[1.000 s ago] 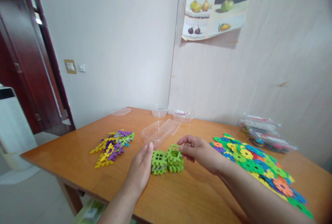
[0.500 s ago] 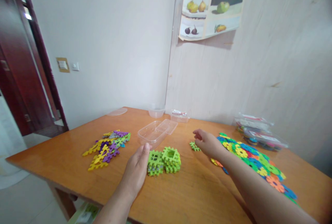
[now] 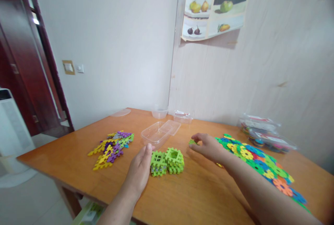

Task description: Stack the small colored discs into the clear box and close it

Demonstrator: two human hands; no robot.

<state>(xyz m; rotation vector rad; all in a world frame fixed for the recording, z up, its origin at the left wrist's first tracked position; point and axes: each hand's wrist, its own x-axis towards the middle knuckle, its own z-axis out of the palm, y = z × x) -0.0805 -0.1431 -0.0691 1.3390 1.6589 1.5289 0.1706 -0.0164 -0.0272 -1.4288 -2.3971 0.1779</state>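
Two light-green cubes (image 3: 167,161) built from interlocking tiles stand side by side on the wooden table (image 3: 182,190). My left hand (image 3: 141,171) rests against the left cube, fingers stretched out and together. My right hand (image 3: 206,146) reaches to the right of the cubes, its fingertips pinched on a small green tile (image 3: 192,142) that lies on the table beside a spread of coloured flower-shaped discs (image 3: 258,164).
A pile of yellow, purple and green tiles (image 3: 112,146) lies at the left. An open clear plastic box (image 3: 159,133) sits behind the cubes, with a small clear cup (image 3: 160,113) and a lid further back. Bags of pieces (image 3: 266,133) lie at the right by the wall.
My right hand left the top of the right cube, swung out to the right, and now closes on a small green tile there. My left hand stays against the left cube.
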